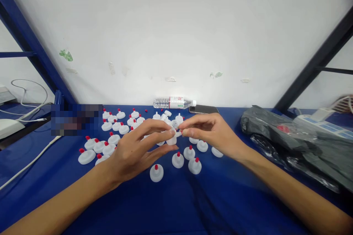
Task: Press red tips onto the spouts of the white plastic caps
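Observation:
My left hand [140, 147] is closed around a white plastic nozzle cap [171, 140], tilted so that its narrow spout points right. At the spout's end, my right hand [204, 128] pinches a small red tip [181, 132] between thumb and forefinger; its fingertips partly hide it. Beneath and around both hands stand white caps with red tips, among them one in front [156, 173] and one near my right hand [195, 166]. Just behind my hands are several white caps without red tips, such as one with a bare spout [156, 116].
A clear plastic bottle [173, 102] lies against the wall beside a dark phone [204, 109]. Several red-tipped caps [107, 148] spread across the left. A grey plastic bag [298, 143] and a power strip [325, 126] are on the right. A white cable [33, 163] crosses the blue table's left side.

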`<state>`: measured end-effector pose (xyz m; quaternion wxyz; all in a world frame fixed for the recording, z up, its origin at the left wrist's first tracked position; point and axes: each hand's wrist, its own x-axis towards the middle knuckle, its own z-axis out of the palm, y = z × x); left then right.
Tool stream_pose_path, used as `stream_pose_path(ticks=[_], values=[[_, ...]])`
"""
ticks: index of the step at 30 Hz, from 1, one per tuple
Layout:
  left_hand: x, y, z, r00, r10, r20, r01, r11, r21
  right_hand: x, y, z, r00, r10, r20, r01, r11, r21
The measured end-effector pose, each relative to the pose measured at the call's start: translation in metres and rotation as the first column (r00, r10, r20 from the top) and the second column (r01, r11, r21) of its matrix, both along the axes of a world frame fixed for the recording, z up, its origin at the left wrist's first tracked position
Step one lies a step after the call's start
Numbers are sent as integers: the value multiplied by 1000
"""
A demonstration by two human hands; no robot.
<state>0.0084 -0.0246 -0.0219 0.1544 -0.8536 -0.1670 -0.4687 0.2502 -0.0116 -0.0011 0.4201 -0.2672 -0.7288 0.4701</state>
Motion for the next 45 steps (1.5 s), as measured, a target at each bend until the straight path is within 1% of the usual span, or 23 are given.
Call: stream_pose_path(ticks=[3, 5, 7, 9, 13, 16, 18, 21, 24, 27, 30, 32, 34, 36, 39, 41, 42, 43, 45], values=[[0, 1, -3, 1000, -12, -9, 12, 1000, -11, -1, -4, 2, 997, 79, 0, -78, 993, -91], [0, 3, -5, 999, -31, -7, 31, 999, -14, -2, -7, 1, 988, 151, -3, -150, 976, -161], [-1, 4, -6, 999, -49, 1, 49, 999, -8, -3, -8, -2, 980, 198, 4, -193, 960, -201], [-1, 4, -5, 998, -62, 10, 62, 998, 5, -4, -9, -4, 981, 195, -8, -192, 958, -213], [-1, 5, -2, 997, -76, 12, 75, 997, 31, -6, -8, -6, 992, 124, -22, -126, 972, -200], [0, 5, -2, 997, -79, 2, 79, 996, 31, -6, -8, -5, 983, 183, 16, -175, 961, -213], [1, 5, -1, 997, -80, 1, 80, 996, 35, -6, -8, -6, 975, 222, 9, -214, 949, -229], [3, 2, 1, 998, -61, -15, 61, 997, 47, -6, -7, -8, 978, 207, -4, -202, 950, -240], [5, -5, 5, 999, -15, -44, 14, 1000, -18, -3, -5, -5, 987, 160, 4, -155, 964, -216], [4, -7, 6, 999, 27, -33, -30, 995, -95, 2, -1, 2, 996, 80, 37, -73, 985, -158], [2, -2, 4, 998, 63, -15, -64, 994, -87, 9, 5, 9, 996, -27, 90, 36, 995, -97], [0, 5, 2, 997, 80, -15, -80, 995, -65, 13, 9, 12, 987, -109, 117, 117, 991, -68], [-3, 12, 2, 994, 104, -18, -105, 993, -53, 16, 13, 12, 975, -181, 127, 189, 981, -53], [-7, 17, 3, 991, 130, -22, -131, 990, -59, 20, 18, 12, 967, -225, 120, 231, 972, -38], [-10, 20, 5, 988, 152, -31, -153, 986, -59, 28, 25, 12, 946, -303, 112, 304, 953, 9], [-10, 19, 6, 989, 146, -29, -147, 988, -49, 34, 30, 12, 899, -398, 183, 395, 917, 55], [-10, 18, 6, 990, 140, -29, -141, 989, -46, 37, 32, 11, 855, -451, 256, 441, 892, 97], [-9, 17, 6, 991, 134, -29, -135, 990, -44, 40, 34, 10, 799, -497, 339, 474, 867, 153], [-8, 15, 6, 992, 122, -33, -123, 992, -42, 43, 38, 6, 684, -549, 480, 482, 834, 268]])
